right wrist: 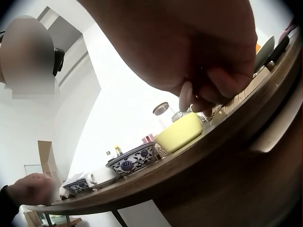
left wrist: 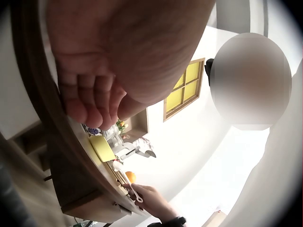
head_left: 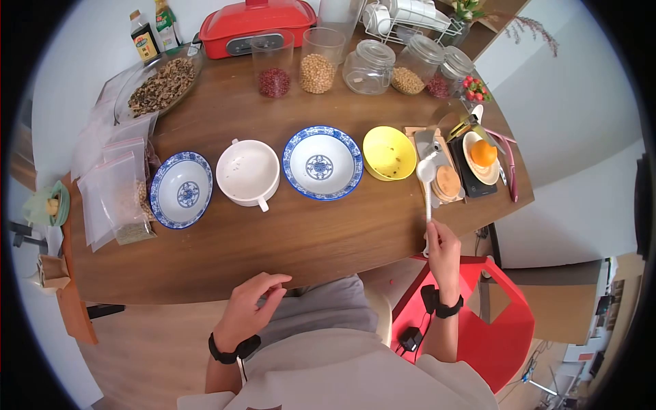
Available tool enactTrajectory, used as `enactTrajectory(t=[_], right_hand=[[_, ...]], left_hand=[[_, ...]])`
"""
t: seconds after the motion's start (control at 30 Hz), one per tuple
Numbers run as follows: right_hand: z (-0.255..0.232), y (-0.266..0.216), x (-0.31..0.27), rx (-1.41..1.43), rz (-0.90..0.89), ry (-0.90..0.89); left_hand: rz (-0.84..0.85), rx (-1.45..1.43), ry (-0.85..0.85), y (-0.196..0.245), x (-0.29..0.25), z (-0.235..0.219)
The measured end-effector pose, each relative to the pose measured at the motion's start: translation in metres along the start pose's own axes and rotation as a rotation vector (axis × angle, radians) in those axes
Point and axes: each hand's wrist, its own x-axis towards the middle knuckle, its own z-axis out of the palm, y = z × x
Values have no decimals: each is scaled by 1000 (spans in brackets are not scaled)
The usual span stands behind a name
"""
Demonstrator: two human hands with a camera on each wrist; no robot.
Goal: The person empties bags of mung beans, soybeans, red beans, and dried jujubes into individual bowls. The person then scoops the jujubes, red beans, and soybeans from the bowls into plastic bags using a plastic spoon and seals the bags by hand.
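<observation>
In the head view my right hand (head_left: 443, 254) pinches the handle of a long white spoon (head_left: 428, 198) at the table's right front edge. The spoon's bowl points away from me, beside a stack of round wooden coasters (head_left: 447, 182). A yellow bowl (head_left: 389, 152), with dark specks inside, stands to the left of the spoon. My left hand (head_left: 254, 304) hovers at the front edge with loosely bent fingers and nothing in it. Further along stand a blue-and-white bowl (head_left: 322, 164), a white two-handled pot (head_left: 247, 171) and another blue-and-white bowl (head_left: 182, 190).
Beyond the coasters a small dish with an orange (head_left: 483, 154) sits on a black scale (head_left: 471, 181). Plastic bags (head_left: 113, 198) lie at the left. Along the back stand a dish of dried pieces (head_left: 162, 85), bean-filled containers (head_left: 318, 72), glass jars (head_left: 369, 68) and a red cooker (head_left: 256, 27).
</observation>
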Motion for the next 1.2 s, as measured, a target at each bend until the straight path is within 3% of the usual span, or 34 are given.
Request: enactTrajectory(t=[0.03, 0.1, 0.2, 0.3, 0.53, 0.67, 0.73, 0.83, 0.9, 0.93, 0.97, 1.03, 1.1, 1.2], right_hand=[[1, 5, 4, -3, -2, 0], [7, 19, 13, -160, -275, 68], [12, 24, 28, -228, -404, 176], [17, 14, 31, -240, -299, 168], [22, 11, 29, -248, -327, 235], [19, 21, 25, -292, -495, 409], [19, 28, 17, -36, -400, 354], [34, 21, 2, 88, -393, 289], [44, 6, -12, 139, -373, 111], [52, 1, -15, 159, -367, 110], [61, -4, -17, 170, -449, 62], [76, -15, -17, 208, -540, -1], [84, -18, -17, 223, -523, -25], [91, -18, -16, 243, -501, -23]], left_hand=[[-6, -14, 7, -1, -1, 0], [-12, -28, 17, -1, -1, -1], [-17, -3, 9, -1, -1, -2], [-15, -2, -2, -2, 0, -3], [-34, 79, 84, -4, -2, -18], [-111, 77, 248, -16, -7, -38], [-188, 11, 363, -22, -11, -50], [-217, 17, 521, -38, -17, -82], [-235, 90, 607, -38, -20, -102], [-241, 125, 677, -39, -20, -110], [-256, 121, 700, -39, -19, -117], [-288, 75, 696, -37, -16, -126], [-324, 18, 703, -37, -12, -133], [-347, -26, 587, -46, -5, -142]])
